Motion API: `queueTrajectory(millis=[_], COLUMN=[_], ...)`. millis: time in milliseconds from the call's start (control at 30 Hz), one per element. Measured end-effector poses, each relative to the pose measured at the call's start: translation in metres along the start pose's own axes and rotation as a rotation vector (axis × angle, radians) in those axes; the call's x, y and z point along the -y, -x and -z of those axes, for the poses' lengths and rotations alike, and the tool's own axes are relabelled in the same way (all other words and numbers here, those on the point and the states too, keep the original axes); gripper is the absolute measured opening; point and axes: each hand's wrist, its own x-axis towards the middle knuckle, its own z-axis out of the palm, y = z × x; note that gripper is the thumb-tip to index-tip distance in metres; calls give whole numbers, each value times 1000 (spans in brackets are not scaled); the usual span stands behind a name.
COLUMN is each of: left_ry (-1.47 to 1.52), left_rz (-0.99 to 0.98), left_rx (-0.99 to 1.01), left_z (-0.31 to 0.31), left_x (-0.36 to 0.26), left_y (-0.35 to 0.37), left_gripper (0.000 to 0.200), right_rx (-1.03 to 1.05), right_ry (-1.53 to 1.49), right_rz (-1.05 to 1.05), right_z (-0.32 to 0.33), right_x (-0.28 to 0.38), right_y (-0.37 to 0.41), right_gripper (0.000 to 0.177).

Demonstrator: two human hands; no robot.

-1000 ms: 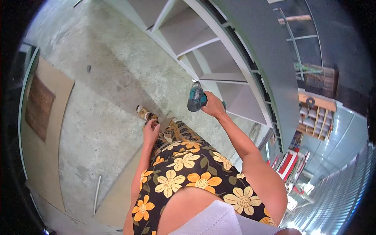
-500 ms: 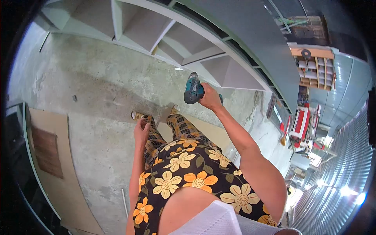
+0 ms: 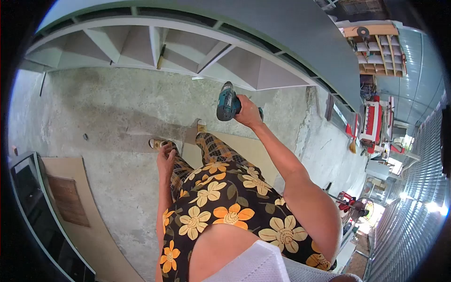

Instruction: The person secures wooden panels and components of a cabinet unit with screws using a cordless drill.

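Observation:
A teal and black cordless drill (image 3: pixel 226 104) is in my right hand (image 3: pixel 248 113), whose fingers wrap round its grip; the drill's nose points toward the cabinet. My left hand (image 3: pixel 166 159) hangs low beside my plaid trousers (image 3: pixel 218 151), its fingers apart and nothing in them. Beyond the drill lies a long pale cabinet frame (image 3: pixel 183 49) with several open compartments and a grey outer panel (image 3: pixel 291 28).
On the left, a glass-panelled frame (image 3: pixel 42 207) and brown boards (image 3: pixel 68 199) lie by the concrete floor (image 3: pixel 117 188). At the right are a wooden shelf rack (image 3: pixel 381 51), a red and white object (image 3: pixel 372 121) and a fan (image 3: pixel 366 207).
The view has turned and moved, so more of the cabinet's left part and the fan show. My right hand still has the drill; my left hand stays low and empty.

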Motion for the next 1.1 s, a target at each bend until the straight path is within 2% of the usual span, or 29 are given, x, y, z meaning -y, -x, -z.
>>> queueTrajectory(millis=[133, 200, 367, 500, 667, 800, 1033, 1100], left_ry=[-37, -2, -108, -168, -246, -277, -183, -226], left_rz=[1, -45, -52, -87, -152, -138, -29, -79], left_rx=[28, 71, 117, 160, 135, 123, 111, 97], left_z=[-42, -68, -117, -142, -156, -153, -144, -142], left_x=[-19, -1, -39, -68, -84, -88, -87, -88], left_y=[11, 3, 3, 3, 1, 11, 18, 17], left_gripper=[33, 34, 36, 37, 37, 36, 36, 36], right_rx=[-73, -129, -295, -349, -404, -426, -412, -402], right_ry=[-64, -90, -190, -134, -173, -234, -384, -440], right_rz=[35, 58, 99, -74, -94, -24, 9, 17], right_z=[22, 38, 78, 93, 94, 87, 94, 99], right_x=[-38, -55, -86, -111, -153, -169, -154, -144], right_y=[5, 5, 17, 22, 29, 36, 36, 33], right_gripper=[49, 49, 45, 46, 48, 47, 43, 44])
